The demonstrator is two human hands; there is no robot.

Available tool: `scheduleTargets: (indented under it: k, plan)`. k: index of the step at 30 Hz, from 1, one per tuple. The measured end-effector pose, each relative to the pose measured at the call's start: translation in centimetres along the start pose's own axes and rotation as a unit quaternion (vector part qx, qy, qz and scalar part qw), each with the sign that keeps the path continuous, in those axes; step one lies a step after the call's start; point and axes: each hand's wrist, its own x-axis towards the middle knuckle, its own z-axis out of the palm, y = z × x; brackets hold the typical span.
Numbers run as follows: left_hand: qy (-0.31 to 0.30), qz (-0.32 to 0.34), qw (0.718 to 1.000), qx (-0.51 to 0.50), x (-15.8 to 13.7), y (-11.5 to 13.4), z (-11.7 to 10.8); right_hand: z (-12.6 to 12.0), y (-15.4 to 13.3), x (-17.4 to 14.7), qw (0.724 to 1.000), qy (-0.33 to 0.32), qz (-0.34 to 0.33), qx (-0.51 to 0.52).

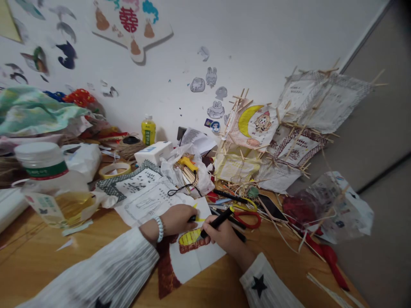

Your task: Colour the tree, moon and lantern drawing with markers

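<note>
My right hand (216, 231) is closed around a black marker (222, 218) with a yellow end, its tip down on a sheet of white paper (201, 265). The sheet bears a yellow shape with a brown edge (192, 240) and a dark brown area along its left side. At the top of that sheet rests my left hand (178, 220), its fingers curled around a small black piece (192, 218) that looks like a marker cap. A pale bead bracelet (159, 229) circles the left wrist. Left of the sheet lie papers with line drawings and writing (150, 203).
Red-handled scissors (248, 220), a phone (272, 208) and several pens lie to the right. Stick-framed paper panels (253, 124) stand behind. A plastic bag holds a yellow glue gun (188, 163). A large jar (58, 188) with yellowish liquid stands left, near a tape roll (115, 170).
</note>
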Motion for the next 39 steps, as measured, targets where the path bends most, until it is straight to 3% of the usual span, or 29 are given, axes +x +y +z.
scheduleTargets:
  k: [9, 15, 18, 21, 25, 28, 30, 35, 37, 39]
  plan:
    - [-0.008, -0.001, 1.0, -0.021, -0.1, 0.2, -0.3, -0.7, 0.0, 0.0, 0.997, 0.045, -0.021, -0.06]
    - [0.094, -0.068, 0.991, -0.068, 0.0, -0.9, -1.4, -3.1, -0.8, 0.1, 0.971, 0.228, -0.051, -0.042]
    - [0.1, -0.109, 0.987, -0.055, -0.3, -1.8, -1.9, -4.1, -1.2, 0.3, 0.947, 0.303, -0.099, -0.034]
    - [0.088, -0.111, 0.988, -0.056, -0.3, -2.1, -1.7, -4.3, -1.3, 0.3, 0.953, 0.288, -0.094, -0.024]
    - [0.094, -0.084, 0.989, -0.077, 0.2, -2.0, -1.3, -3.6, -1.3, -0.3, 0.973, 0.205, -0.097, -0.036]
    - [0.123, -0.05, 0.979, -0.156, 0.4, -2.0, -1.4, -3.0, -1.0, -0.4, 0.98, 0.137, -0.133, -0.057]
    - [0.158, -0.031, 0.96, -0.229, 0.4, -2.2, -1.7, -2.9, -0.6, 0.1, 0.978, 0.144, -0.13, -0.072]
    - [0.205, -0.085, 0.925, -0.309, 0.5, -3.3, -2.2, -4.3, 0.5, 1.5, 0.95, 0.277, -0.136, -0.042]
    - [0.195, -0.12, 0.906, -0.357, 0.6, -3.8, -2.1, -5.0, 0.4, 1.4, 0.929, 0.341, -0.145, -0.022]
    - [0.169, -0.113, 0.896, -0.395, 0.7, -3.7, -1.7, -5.3, 0.2, 1.1, 0.911, 0.384, -0.149, -0.012]
